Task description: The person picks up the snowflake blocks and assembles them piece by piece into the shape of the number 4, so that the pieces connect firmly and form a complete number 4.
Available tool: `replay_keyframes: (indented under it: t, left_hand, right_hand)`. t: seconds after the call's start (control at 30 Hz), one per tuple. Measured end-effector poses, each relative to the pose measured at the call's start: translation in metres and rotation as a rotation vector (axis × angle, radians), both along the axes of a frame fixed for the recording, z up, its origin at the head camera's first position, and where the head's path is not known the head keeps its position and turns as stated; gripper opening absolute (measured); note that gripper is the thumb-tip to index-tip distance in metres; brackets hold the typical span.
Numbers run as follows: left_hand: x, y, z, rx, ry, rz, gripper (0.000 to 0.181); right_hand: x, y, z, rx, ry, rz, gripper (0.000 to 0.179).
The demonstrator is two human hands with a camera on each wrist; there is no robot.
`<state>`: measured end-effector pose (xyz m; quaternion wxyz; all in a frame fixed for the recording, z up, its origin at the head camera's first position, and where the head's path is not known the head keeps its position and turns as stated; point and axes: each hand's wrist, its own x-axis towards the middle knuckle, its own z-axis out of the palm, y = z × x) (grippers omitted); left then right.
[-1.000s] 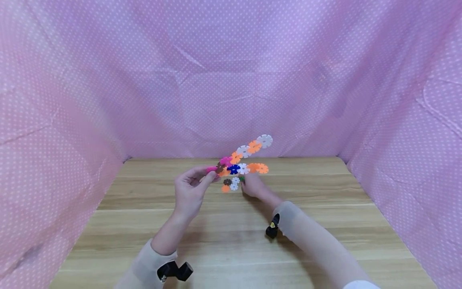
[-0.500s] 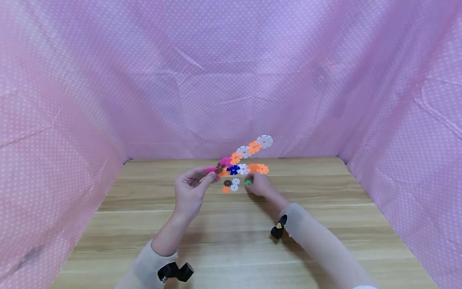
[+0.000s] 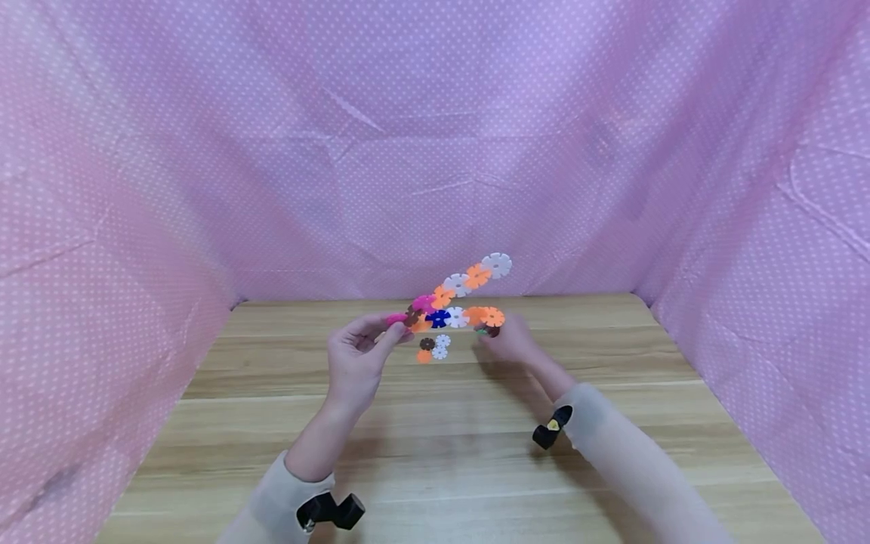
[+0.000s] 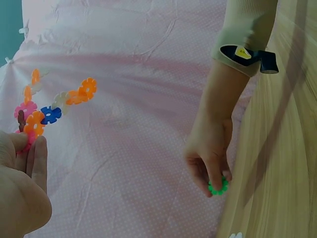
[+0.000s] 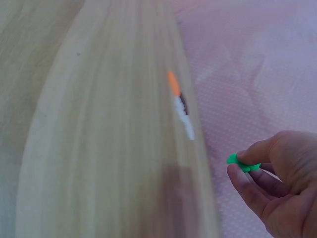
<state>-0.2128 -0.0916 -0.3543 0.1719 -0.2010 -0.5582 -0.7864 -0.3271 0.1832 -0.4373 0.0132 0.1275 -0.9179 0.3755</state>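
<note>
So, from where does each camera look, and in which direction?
Head: on the head, facing forward and down at the wooden table and pink dotted cloth; left hand, right hand, sleeves show.
Left wrist: worn there, facing past the notched-disc structure toward the cloth; both hands, right sleeve show.
Right wrist: worn there, facing table and cloth; only the right hand shows, pinching a green notched disc.
Both wrist views share this disc.

Linked discs (image 3: 440,300) and green disc (image 4: 217,190) of smooth plastic, wood-grained tabletop (image 3: 435,453), creased cloth curtain (image 3: 435,151), ribbed knit sleeve (image 4: 255,22)
</note>
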Motion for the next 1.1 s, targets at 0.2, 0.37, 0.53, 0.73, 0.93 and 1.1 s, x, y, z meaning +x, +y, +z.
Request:
replay_keyframes:
  t: [0.2,0.37,0.53,0.73,0.93,1.1]
  left_hand:
    - [0.002,0.001,0.001,-0.005,-0.02,0.012,0.034]
    - [0.002,0.001,0.0,-0.007,-0.022,0.013,0.032]
    - [0.002,0.0,0.0,0.005,-0.028,0.021,0.03]
    - [0.003,-0.001,0.0,-0.008,-0.033,0.036,0.03]
    - [0.002,-0.001,-0.001,0.002,-0.028,0.029,0.033]
    - [0.001,-0.001,0.0,0.011,-0.024,0.031,0.033]
  right_hand:
    - [0.008,0.01,0.018,-0.039,0.032,-0.01,0.012]
    - [0.02,0.015,0.033,-0.15,0.122,0.009,0.018]
    - [0.034,0.017,0.049,-0.256,0.201,0.038,0.018]
    - [0.049,0.017,0.069,-0.314,0.212,0.078,0.019]
    - [0.06,0.02,0.084,-0.375,0.252,0.115,0.018]
    - [0.07,0.024,0.097,-0.48,0.285,0.122,0.02]
